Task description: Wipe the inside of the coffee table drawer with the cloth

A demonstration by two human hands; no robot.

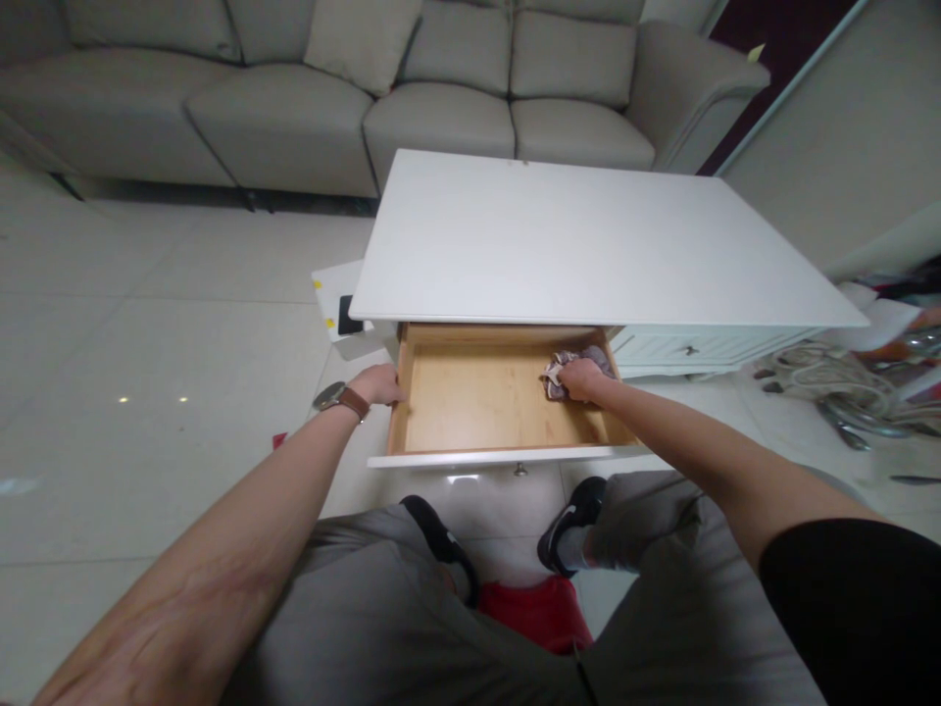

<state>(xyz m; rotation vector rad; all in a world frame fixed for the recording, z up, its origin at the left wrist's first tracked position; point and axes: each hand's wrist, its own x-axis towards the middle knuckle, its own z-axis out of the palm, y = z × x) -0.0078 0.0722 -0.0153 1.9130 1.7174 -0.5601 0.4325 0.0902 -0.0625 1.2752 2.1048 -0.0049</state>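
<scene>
A wooden drawer [477,397] is pulled out of a white coffee table [588,245], its pale inside facing up. Inside it, near the right wall, my right hand [582,379] is closed around a crumpled brown and white cloth [557,384] pressed to the drawer bottom. My left hand [382,383] grips the left side wall of the drawer from outside, with some fingers hidden against the wood. A brown-strapped watch [345,398] is on my left wrist. The drawer's white front with a small knob [520,470] lies toward my knees.
A grey sofa [441,118] stands behind the table. Left of the table is a white box [342,309] with a black patch. Coiled cables [816,387] and clutter lie at the right. Something red [540,613] sits beneath me, between my legs. A second drawer [683,350] is closed.
</scene>
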